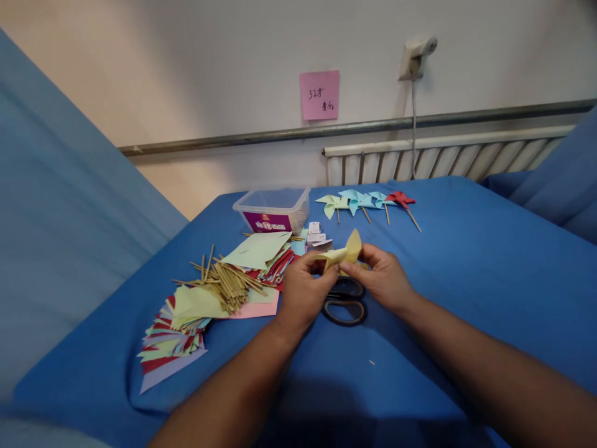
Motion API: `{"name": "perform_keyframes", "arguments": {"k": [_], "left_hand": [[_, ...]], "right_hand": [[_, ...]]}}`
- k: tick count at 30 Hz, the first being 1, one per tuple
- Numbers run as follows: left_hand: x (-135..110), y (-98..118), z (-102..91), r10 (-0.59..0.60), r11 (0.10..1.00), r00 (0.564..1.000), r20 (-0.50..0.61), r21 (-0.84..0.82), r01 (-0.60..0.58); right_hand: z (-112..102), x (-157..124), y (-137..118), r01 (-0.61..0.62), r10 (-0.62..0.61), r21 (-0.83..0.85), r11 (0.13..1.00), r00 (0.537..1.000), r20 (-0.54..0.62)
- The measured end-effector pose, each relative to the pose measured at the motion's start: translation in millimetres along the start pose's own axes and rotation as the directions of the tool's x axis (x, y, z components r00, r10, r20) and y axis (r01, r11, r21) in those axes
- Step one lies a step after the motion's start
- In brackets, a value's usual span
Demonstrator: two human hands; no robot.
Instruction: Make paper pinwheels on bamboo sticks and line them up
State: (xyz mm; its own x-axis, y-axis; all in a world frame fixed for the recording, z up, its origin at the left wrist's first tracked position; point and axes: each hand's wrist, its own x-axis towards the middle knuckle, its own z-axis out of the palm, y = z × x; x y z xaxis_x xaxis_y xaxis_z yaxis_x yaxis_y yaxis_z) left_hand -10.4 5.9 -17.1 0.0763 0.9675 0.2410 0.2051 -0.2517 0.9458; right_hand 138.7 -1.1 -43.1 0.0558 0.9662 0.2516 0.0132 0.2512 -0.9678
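Between my two hands is a yellow paper pinwheel (353, 244), partly folded, with one pointed blade standing up. My left hand (302, 289) pinches its left side between thumb and fingers. On the other side, my right hand (383, 277) grips the paper near its middle, thumb in front. Black-handled scissors (345, 312) lie on the blue cloth just below; their blades are hidden by my hands. Small white boxes (315, 235) sit right behind my left hand.
Left of my hands lie a bundle of thin sticks (228, 283), stacked paper sheets (257, 250) and a fan of cut coloured papers (175, 342). A clear plastic box (275, 208) stands behind them. Several finished pinwheels (359, 200) lie at the back of the blue-covered table (466, 261).
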Motion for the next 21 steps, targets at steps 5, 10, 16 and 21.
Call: {"name": "perform_keyframes", "arguments": {"k": [5,10,16,21], "left_hand": [[-2.5,7.5,2.0,-0.025,1.0,0.999,-0.021,-0.006,0.024],[-2.9,9.8,2.6,-0.046,0.999,0.999,-0.017,-0.002,0.046],[-1.6,5.8,2.0,-0.073,0.995,0.997,0.013,-0.071,0.074],[-2.3,5.6,1.1,-0.112,0.989,0.993,0.029,-0.093,0.114]], "right_hand": [[1.6,-3.1,-2.2,0.022,-0.024,-0.064,0.998,0.999,-0.033],[3.9,-5.3,-3.4,-0.003,-0.001,-0.054,0.999,0.997,-0.072],[3.6,-5.1,-1.8,-0.02,0.019,-0.021,1.0,0.997,-0.072],[2.1,-4.3,-1.1,-0.034,0.035,0.026,0.999,0.999,-0.027]]}}
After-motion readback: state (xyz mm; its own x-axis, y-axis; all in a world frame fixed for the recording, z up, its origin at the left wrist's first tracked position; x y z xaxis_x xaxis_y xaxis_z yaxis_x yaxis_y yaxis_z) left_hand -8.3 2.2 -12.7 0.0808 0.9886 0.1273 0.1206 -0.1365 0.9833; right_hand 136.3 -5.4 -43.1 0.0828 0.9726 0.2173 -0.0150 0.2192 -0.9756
